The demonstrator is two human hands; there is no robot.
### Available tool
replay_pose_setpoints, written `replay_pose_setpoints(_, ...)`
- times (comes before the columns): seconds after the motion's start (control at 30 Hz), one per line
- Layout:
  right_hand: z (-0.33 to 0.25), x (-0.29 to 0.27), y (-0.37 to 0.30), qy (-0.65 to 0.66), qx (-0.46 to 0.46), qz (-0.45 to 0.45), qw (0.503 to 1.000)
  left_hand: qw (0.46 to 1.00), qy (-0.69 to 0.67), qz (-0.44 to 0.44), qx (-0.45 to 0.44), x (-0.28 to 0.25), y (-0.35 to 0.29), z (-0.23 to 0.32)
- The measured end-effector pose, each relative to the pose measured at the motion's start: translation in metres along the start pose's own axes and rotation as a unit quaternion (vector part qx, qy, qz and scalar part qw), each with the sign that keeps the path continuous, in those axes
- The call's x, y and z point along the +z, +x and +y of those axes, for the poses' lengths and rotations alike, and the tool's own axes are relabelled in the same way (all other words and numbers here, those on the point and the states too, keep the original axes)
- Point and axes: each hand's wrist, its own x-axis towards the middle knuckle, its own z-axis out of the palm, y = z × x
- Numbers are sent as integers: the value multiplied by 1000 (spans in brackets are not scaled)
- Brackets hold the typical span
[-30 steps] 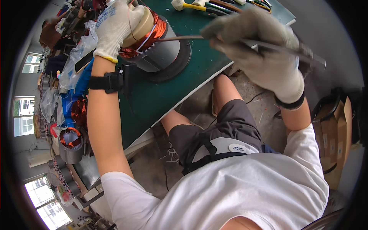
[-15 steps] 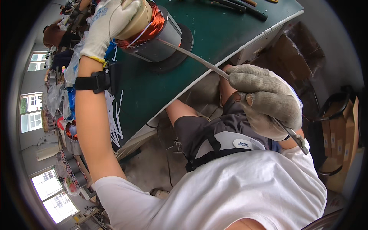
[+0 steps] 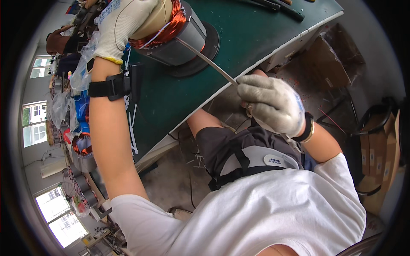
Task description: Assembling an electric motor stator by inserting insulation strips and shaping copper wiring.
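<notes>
A grey metal motor stator lies tilted on the green bench top, with a black round base at its near-right end. Orange-red copper windings bulge from its upper end, crossed by a white tie. My left hand, in a white knit glove, is closed round a beige cylindrical piece beside the windings; some fingers are cut off by the picture's upper edge. My right hand, gloved too, grips a long thin metal strip. Its far tip touches the stator's rim by the windings.
Dark rod-like tools lie at the bench's far right. White strips rest along its left part. Another wound stator and plastic bags are at the left. An open cardboard box stands on the floor at right.
My right hand has moved left and forward, nearer the bench, still holding the metal strip. Its rear end, seen behind the hand before, is now hidden. My left hand stays on the beige piece.
</notes>
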Motion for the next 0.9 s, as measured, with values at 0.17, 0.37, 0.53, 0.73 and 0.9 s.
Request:
replay_pose_setpoints(0.17,-3,-40,80,-94,78,91,988,999,-4,-25,-23,0,6,-9)
replay_pose_setpoints(0.37,-28,-33,71,-120,85,68,987,986,-122,-103,46,13,20,-45)
replay_pose_setpoints(0.53,-32,-22,17,-4,45,134,990,998,-13,-48,36,26,19,-51)
replay_pose_setpoints(0.73,-14,-9,32,-86,-58,65,992,998,-17,-55,15,30,22,-50)
replay_pose_setpoints(0.9,-12,-35,67,-177,135,59,973,996,-54,-61,36,27,24,-54)
